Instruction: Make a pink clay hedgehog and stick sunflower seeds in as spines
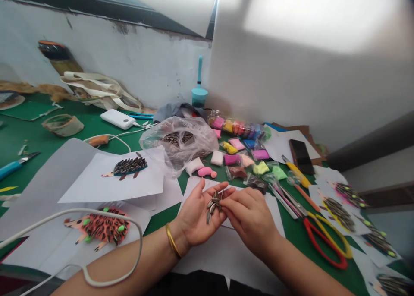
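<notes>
My left hand (197,216) is palm up with a small pile of striped sunflower seeds (212,206) resting in it. Thumb and fingertips of my right hand (250,216) are pinched together at the edge of that pile, on a sunflower seed that is mostly hidden. Both hands are over white paper (207,255). Beyond them lies a clear plastic bag (200,130) of more seeds. A pink clay piece (206,171) sits just past my left fingertips.
Packets of coloured clay (231,159) spread behind the hands. Scissors (326,240), a yellow cutter (297,173) and a phone (301,156) lie to the right. Seed-covered hedgehog pictures (129,166) lie on both sides. A white cable (139,244) loops across the left forearm.
</notes>
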Demonstrator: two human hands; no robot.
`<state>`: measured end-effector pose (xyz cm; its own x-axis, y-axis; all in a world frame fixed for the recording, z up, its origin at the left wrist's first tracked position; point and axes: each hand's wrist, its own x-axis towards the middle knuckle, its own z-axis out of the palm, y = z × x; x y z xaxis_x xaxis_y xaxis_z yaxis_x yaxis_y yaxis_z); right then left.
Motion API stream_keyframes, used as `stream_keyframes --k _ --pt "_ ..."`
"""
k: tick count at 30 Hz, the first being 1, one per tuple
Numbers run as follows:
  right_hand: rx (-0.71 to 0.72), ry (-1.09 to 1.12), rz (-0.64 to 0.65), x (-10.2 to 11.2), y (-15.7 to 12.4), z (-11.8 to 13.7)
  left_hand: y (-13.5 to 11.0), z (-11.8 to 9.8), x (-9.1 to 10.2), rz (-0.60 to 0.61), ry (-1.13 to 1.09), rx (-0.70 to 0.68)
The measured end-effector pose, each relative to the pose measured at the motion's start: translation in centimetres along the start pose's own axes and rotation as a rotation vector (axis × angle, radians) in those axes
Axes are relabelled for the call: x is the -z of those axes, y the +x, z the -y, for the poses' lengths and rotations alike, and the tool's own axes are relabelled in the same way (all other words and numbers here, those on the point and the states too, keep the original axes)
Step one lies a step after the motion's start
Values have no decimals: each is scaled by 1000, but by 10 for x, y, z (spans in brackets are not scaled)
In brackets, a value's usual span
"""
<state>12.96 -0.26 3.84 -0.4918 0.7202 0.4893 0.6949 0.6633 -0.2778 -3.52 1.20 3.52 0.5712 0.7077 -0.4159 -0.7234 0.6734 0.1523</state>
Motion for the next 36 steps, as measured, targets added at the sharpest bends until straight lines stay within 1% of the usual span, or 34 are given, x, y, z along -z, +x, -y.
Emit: stream_keyframes --k 4,9,13,15,17,19,22,23,24,26,27,28,30,31,33,34,36 --pt "-9 31 35 1 8 0 -1 1 0 -1 -3 4" --pt "-55 92 34 10 11 -2 -2 -1 2 45 0 -5" --pt "-54 51 102 7 11 7 -2 2 5 67 54 21" --pt "-68 34 109 4 12 13 -1 4 5 97 94 13" --pt "-78 72 72 3 12 16 -2 6 4 135 131 17" --pt "-94 165 1 6 11 16 -2 6 3 148 123 41" --pt "-192 265 -129 16 5 6 -2 1 3 78 86 29" --pt "-241 253 -147 20 3 0 -1 -1 4 41 102 2" --pt "-285 229 -136 22 -1 -6 0 -5 5 -1 141 -37" --pt "-303 194 -66 24 -8 -20 2 -13 8 -68 317 -120" --pt "-303 185 -24 22 -12 -26 4 -18 10 -89 458 -171" --pt "-301 181 11 20 -16 -33 5 -22 12 -96 653 -210" --pt "-321 191 81 13 -25 -43 7 -29 17 -100 1136 -325" --pt "-345 195 89 9 -29 -46 8 -32 19 -89 1388 -399" --pt "-408 203 90 3 -36 -50 9 -35 25 -126 1827 -541" --pt "-425 211 97 1 -38 -50 9 -35 27 -132 2009 -569" --pt "-426 226 127 -1 -41 -48 9 -34 30 -150 2277 -542"
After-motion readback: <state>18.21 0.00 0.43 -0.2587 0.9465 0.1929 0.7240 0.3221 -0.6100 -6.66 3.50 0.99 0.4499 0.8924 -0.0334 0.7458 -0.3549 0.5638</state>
